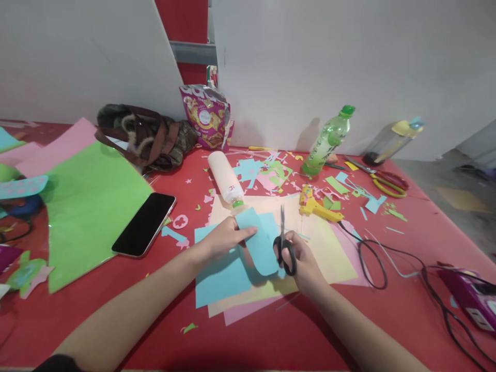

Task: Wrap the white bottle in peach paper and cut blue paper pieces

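Between thumb and fingers, my left hand [227, 237] grips a piece of blue paper [258, 245] with rounded lower corners, raised above the table. My right hand [304, 261] has its fingers in the black handles of a pair of scissors [282, 222], whose blades point away from me, just right of the paper and apart from most of its edge. Below both hands lies a loose stack of coloured sheets, with a blue sheet [220, 281] on top and a yellow sheet [329, 248] to the right. A white glue bottle [225, 178] with a green tip lies just beyond my left hand.
A black phone [144, 225] lies on a green sheet [89, 201] at left. Paper scraps [267, 173] litter the back. A yellow glue gun [318, 207] trails a black cord at right. Behind stand a green drink bottle [327, 142], a snack bag [207, 116] and a camouflage bag [147, 137].
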Demonstrator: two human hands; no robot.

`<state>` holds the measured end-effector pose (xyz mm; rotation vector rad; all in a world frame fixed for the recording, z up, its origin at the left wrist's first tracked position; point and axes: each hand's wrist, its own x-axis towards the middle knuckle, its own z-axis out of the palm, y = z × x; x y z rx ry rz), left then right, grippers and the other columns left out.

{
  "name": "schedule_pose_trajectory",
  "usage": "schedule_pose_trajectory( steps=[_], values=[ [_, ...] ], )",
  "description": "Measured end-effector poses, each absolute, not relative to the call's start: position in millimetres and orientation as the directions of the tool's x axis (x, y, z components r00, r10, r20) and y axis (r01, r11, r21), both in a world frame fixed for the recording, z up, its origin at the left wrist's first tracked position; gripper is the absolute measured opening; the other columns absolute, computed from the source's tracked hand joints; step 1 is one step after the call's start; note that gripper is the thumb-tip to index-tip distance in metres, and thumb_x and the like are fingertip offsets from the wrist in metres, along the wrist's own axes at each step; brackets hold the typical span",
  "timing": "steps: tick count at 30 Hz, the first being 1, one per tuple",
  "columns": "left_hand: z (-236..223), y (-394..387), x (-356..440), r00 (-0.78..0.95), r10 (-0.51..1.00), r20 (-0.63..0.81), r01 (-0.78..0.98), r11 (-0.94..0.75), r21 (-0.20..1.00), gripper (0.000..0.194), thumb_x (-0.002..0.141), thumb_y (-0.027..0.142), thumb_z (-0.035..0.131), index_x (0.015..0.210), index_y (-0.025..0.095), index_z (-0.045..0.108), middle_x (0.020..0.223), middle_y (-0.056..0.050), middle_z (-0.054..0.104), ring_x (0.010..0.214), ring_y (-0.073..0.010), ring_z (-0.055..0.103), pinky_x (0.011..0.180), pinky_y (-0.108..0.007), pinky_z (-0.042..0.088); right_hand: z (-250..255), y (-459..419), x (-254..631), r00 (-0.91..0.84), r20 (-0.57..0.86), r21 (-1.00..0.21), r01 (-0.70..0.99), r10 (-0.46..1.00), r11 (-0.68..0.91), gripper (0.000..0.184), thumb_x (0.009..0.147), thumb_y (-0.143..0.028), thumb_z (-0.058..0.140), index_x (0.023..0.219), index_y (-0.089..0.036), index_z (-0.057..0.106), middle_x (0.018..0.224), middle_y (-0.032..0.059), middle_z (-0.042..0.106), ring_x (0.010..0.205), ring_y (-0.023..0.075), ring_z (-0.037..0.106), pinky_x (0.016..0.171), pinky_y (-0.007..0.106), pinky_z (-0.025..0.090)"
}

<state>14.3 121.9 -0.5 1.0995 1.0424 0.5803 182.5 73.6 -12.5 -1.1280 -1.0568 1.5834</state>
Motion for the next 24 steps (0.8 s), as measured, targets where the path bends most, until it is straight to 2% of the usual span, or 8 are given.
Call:
schedule_pose_trajectory(
  steps=[3, 6, 9, 14, 19, 24],
  values=[
    [-4, 122, 15, 0.398, 0.85, -0.346, 0.101, 0.334, 0.937, 0.023, 0.069, 0.034, 0.056, 0.07, 0.011, 0.059, 0.068, -0.004, 0.062, 0.057, -0.0113, 0.053, 0.057, -0.024, 0.043, -10, 74, 183, -0.13, -0.156, -0.964, -0.198, 0.979, -0.18, 0.043, 0.057, -0.044, 0.066, 0.068, -0.021, 0.03, 0.059, -0.0072, 0.045, 0.048, 0.0056, 0.039, 0.043, 0.018, 0.031],
    [-6, 121, 17, 0.402, 0.855, -0.329, 0.118, 0.308, 0.944, 0.026, 0.07, 0.036, 0.055, 0.068, 0.01, 0.058, 0.063, -0.004, 0.06, 0.054, -0.0108, 0.052, 0.056, -0.024, 0.042, -11, 75, 182, -0.111, -0.184, -0.966, -0.164, 0.977, -0.2, 0.041, 0.056, -0.024, 0.068, 0.068, -0.022, 0.029, 0.06, -0.0081, 0.045, 0.051, 0.0058, 0.04, 0.045, 0.018, 0.031],
    [-7, 119, 20, 0.412, 0.856, -0.313, 0.167, 0.267, 0.949, 0.029, 0.071, 0.038, 0.053, 0.068, 0.01, 0.057, 0.062, -0.004, 0.059, 0.054, -0.0114, 0.052, 0.056, -0.025, 0.043, -15, 75, 182, -0.096, -0.193, -0.968, -0.146, 0.977, -0.205, 0.04, 0.054, -0.014, 0.066, 0.068, -0.022, 0.029, 0.063, -0.0083, 0.044, 0.052, 0.0052, 0.04, 0.046, 0.017, 0.03],
    [-12, 118, 23, 0.373, 0.914, -0.16, 0.287, 0.05, 0.957, 0.026, 0.073, 0.032, 0.05, 0.089, 0.012, 0.054, 0.087, -0.008, 0.061, 0.078, -0.0156, 0.058, 0.07, -0.028, 0.046, -22, 78, 185, 0.103, -0.131, -0.987, -0.11, 0.986, -0.119, 0.035, 0.056, -0.013, 0.062, 0.07, -0.022, 0.031, 0.066, -0.0072, 0.043, 0.055, 0.0054, 0.041, 0.049, 0.017, 0.033],
    [-19, 117, 22, 0.353, 0.935, -0.04, 0.484, -0.146, 0.863, 0.026, 0.074, 0.021, 0.046, 0.098, 0.013, 0.051, 0.097, -0.009, 0.058, 0.086, -0.0165, 0.057, 0.078, -0.031, 0.045, -21, 79, 186, 0.231, -0.064, -0.995, -0.089, 0.971, -0.045, 0.033, 0.055, -0.01, 0.057, 0.071, -0.023, 0.031, 0.064, -0.0076, 0.042, 0.052, 0.0062, 0.04, 0.043, 0.017, 0.031],
    [-24, 118, 26, 0.414, 0.909, 0.051, 0.657, -0.337, 0.674, 0.025, 0.074, 0.019, 0.046, 0.098, 0.011, 0.049, 0.1, -0.012, 0.056, 0.095, -0.021, 0.052, 0.083, -0.036, 0.042, -20, 79, 187, 0.276, 0.032, -0.998, -0.039, 0.961, 0.044, 0.031, 0.056, -0.01, 0.054, 0.071, -0.023, 0.031, 0.066, -0.0063, 0.042, 0.054, 0.007, 0.042, 0.044, 0.018, 0.033]
  ],
)
